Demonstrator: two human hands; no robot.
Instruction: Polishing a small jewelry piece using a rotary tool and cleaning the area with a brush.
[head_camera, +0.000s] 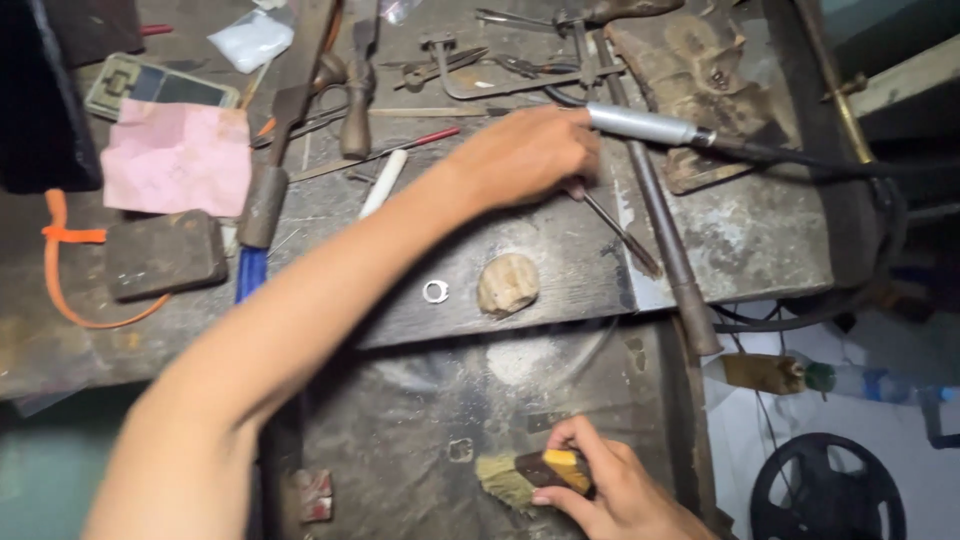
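Observation:
My left hand (525, 155) reaches across the worn wooden workbench (760, 240) and grips a thin dark needle file (618, 232), whose tip points toward the bench's right side. Just behind that hand lies a silver rotary handpiece (645, 125) on a black cable. My right hand (615, 485) is low in view over a dark tray (420, 420) below the bench, closed on a small brush (530, 475) with a yellow and black handle and pale bristles pointing left. A small silver ring (436, 292) and a tan ridged lump (508, 284) lie on the bench between the hands.
A long metal rod (672, 250) runs down the bench's right part. Pink paper (178, 158), a dark block (165, 255), an orange strap (60, 260), a white stick (384, 183), a mallet (268, 195) and several hand tools (450, 65) crowd the back and left. A black wheel (828, 490) sits lower right.

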